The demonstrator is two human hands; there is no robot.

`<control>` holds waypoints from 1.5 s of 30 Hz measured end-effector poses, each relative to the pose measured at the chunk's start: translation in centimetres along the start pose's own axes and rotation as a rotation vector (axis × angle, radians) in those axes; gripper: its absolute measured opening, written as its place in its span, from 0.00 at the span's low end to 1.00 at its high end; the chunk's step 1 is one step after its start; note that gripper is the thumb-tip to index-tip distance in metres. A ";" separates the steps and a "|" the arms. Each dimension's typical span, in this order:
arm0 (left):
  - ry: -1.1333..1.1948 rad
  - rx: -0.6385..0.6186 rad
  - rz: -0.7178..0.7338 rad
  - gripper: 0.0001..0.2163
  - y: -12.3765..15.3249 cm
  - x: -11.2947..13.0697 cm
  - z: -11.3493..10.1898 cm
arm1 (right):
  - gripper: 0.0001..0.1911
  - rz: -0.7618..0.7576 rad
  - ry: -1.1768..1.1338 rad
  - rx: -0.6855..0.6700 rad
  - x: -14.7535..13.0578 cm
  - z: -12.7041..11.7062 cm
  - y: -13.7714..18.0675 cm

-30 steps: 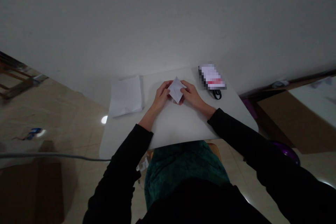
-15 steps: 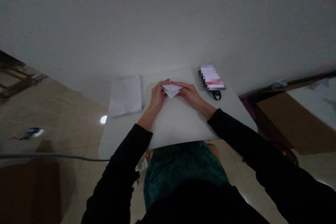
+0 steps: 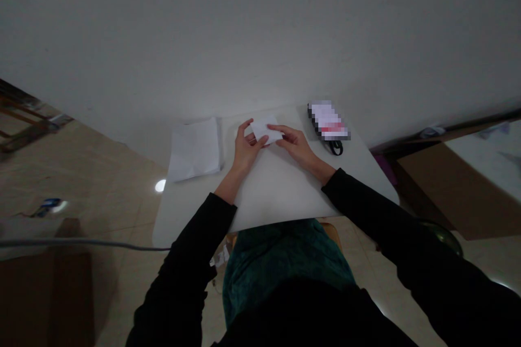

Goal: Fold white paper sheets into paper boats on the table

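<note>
a small white table (image 3: 277, 190) stands in front of you, against a plain white wall (image 3: 260, 38).
the floor (image 3: 101, 173) has shiny tan tiles, and a round spot of light (image 3: 160, 185) shines on it just beside the table's left edge. far to your left, a wooden frame (image 3: 20, 124) stands by the wall. on your right is a big brown box (image 3: 448, 184). a grey cable (image 3: 81, 242) runs across on your left. the room looks dim.

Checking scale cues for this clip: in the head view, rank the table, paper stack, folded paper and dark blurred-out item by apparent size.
1. table
2. paper stack
3. dark blurred-out item
4. folded paper, though fingers cover part of it, so the last two are close and unsure.
</note>
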State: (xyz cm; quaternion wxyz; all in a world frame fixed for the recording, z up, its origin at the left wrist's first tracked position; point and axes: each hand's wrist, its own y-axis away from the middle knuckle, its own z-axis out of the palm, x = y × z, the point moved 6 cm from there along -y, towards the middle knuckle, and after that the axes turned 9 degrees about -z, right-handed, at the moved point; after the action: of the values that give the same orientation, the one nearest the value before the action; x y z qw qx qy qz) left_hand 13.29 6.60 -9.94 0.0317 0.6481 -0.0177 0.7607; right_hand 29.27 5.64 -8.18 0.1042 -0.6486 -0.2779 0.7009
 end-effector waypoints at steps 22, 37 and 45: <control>-0.259 0.046 0.106 0.19 1.2 1.4 0.8 | 0.17 0.137 0.079 0.347 1.1 -1.5 0.6; -0.526 0.079 0.266 0.20 1.9 2.8 0.9 | 0.15 0.156 -0.001 0.246 1.6 -0.3 0.8; -0.484 0.133 0.280 0.16 1.6 2.3 0.5 | 0.13 0.039 0.082 0.262 0.8 -0.8 0.5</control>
State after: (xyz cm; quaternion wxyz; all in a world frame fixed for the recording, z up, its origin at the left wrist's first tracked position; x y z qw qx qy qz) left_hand 13.25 5.01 -7.57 -0.1214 0.8026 -0.0641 0.5805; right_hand 30.01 5.79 -9.12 0.1855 -0.6627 -0.1667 0.7061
